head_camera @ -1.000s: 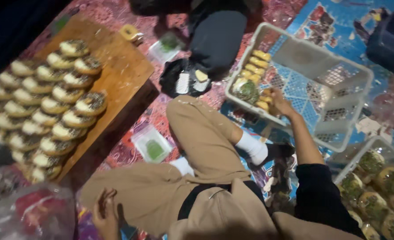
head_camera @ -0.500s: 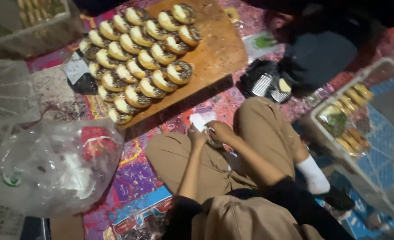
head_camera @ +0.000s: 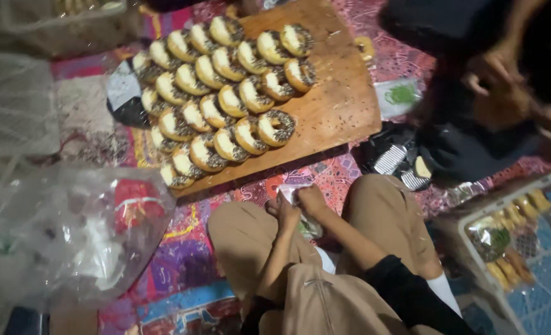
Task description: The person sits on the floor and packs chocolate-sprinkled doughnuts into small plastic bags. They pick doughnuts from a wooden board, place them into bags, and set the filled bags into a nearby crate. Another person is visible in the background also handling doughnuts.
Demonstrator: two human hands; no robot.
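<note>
I sit cross-legged in tan trousers on a patterned mat. My left hand (head_camera: 283, 213) and my right hand (head_camera: 313, 200) meet above my knees, both pinching a small clear plastic wrapper (head_camera: 290, 192). Just beyond them lies a wooden board (head_camera: 340, 102) that carries several rows of sprinkle-topped doughnuts (head_camera: 225, 99), tilted on edge and leaning on each other. Whether the wrapper has anything in it is too blurred to tell.
A large clear plastic bag (head_camera: 70, 229) with red and white contents lies at the left. A white lattice basket (head_camera: 523, 291) with wrapped doughnuts stands at the lower right. Another person in dark clothes works at the top right, hands (head_camera: 492, 74) together. A green-printed packet (head_camera: 401, 96) lies beside the board.
My right hand has left the white basket and come to my lap, joining my left hand on the small wrapper. The view has swung left onto the doughnut board.
</note>
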